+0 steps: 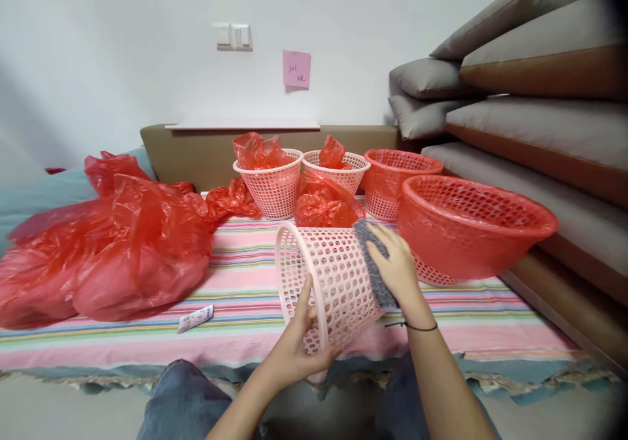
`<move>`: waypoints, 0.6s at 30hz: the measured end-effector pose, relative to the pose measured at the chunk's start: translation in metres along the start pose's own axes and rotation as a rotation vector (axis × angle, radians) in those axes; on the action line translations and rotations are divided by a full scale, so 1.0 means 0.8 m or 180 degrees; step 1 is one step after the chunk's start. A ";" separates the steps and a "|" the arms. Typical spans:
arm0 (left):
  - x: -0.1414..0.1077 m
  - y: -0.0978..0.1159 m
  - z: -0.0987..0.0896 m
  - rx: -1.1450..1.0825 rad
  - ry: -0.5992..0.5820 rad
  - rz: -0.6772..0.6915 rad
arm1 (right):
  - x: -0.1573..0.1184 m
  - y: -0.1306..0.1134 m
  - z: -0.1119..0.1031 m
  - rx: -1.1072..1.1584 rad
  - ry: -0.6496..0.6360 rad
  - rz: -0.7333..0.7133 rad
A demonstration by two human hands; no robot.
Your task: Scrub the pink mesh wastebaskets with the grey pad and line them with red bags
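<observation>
Now the left hand [294,350] clasps a tipped pink basket [341,276]. The right hand [396,265] holds grey cloth [373,275] against it.

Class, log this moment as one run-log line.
left hand: grips tipped pink basket at rim | right hand: over grey cloth against basket

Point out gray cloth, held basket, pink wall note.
Gray cloth [375,278], head view: exposed middle part.
Held basket [341,275], head view: perforated side wall.
Pink wall note [296,68], head view: centre of paper.
</observation>
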State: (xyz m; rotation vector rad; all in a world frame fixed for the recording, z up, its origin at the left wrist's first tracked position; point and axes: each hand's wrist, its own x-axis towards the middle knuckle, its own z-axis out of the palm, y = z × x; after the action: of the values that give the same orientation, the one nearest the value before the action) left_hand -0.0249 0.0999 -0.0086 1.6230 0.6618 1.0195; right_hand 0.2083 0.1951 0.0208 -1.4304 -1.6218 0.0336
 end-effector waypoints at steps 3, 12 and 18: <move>-0.004 -0.005 -0.004 0.0030 -0.0179 -0.0032 | 0.006 0.046 -0.003 -0.0090 0.0281 0.0319; -0.013 -0.020 -0.013 0.0308 -0.0126 -0.0186 | -0.049 -0.109 0.007 0.0183 -0.0331 -0.0989; -0.024 -0.035 -0.009 0.0990 0.0162 0.0144 | -0.024 -0.063 0.011 0.0200 -0.0143 -0.0564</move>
State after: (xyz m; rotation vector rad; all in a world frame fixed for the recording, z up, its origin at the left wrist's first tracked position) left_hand -0.0381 0.0953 -0.0406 1.8925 0.8542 1.0311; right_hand 0.1618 0.1684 0.0331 -1.2420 -1.7635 0.0146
